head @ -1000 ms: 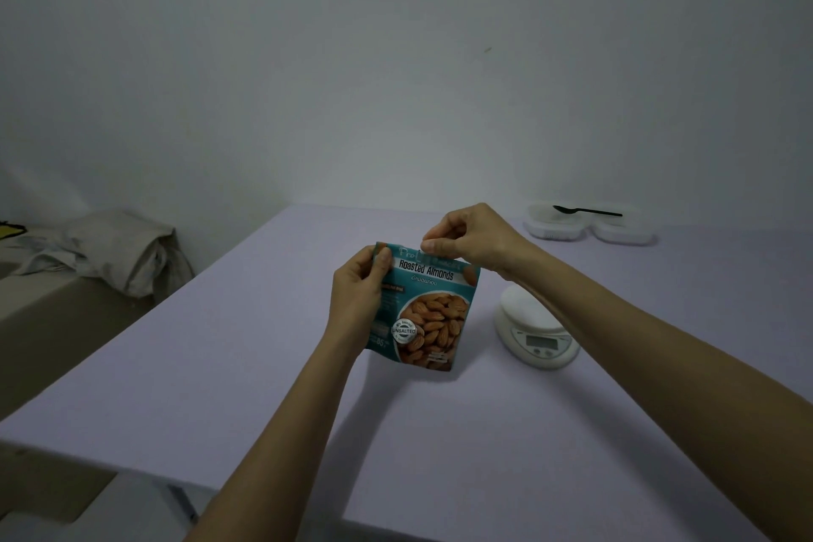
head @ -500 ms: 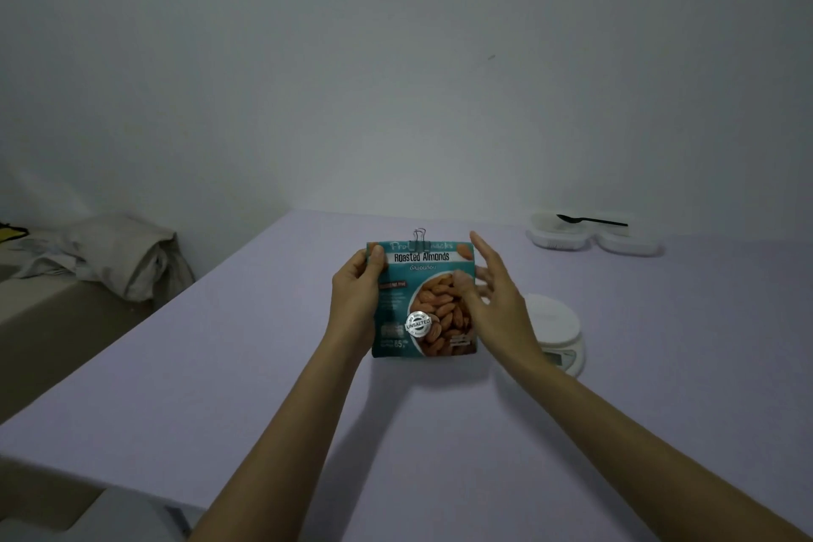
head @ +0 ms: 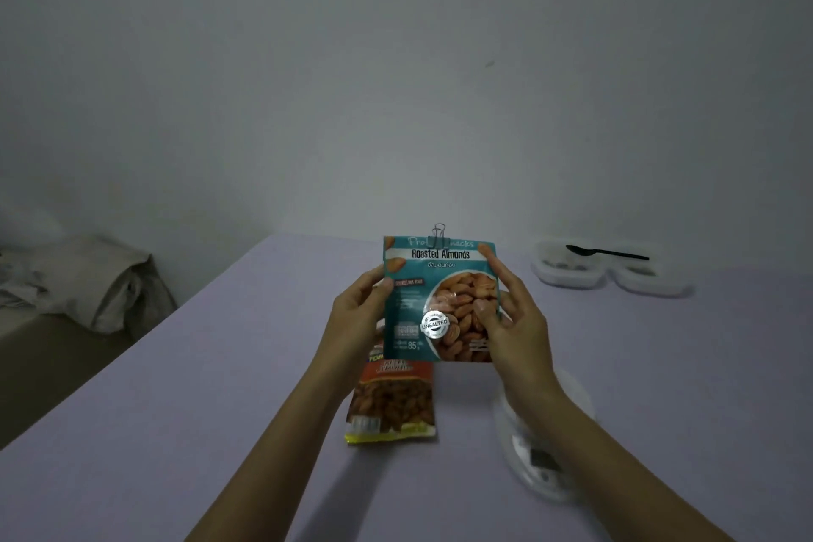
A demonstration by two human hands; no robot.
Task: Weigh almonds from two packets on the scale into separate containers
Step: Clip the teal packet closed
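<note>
Head: 2 pkts [head: 413,290], 1 scale [head: 543,480], 2 containers [head: 565,279].

I hold the upper packet [head: 440,299] over the lower packet [head: 391,405] on the desk [head: 220,409]; scale [head: 534,471] right, containers [head: 611,277] far behind.

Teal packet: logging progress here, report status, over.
Left hand and right hand hold teal packet upright. Clip on its top edge. Orange packet lies on table beneath; scale partly hidden, lower right.

Head-worn camera looks forward and down, close over the table [head: 220,431]
</note>
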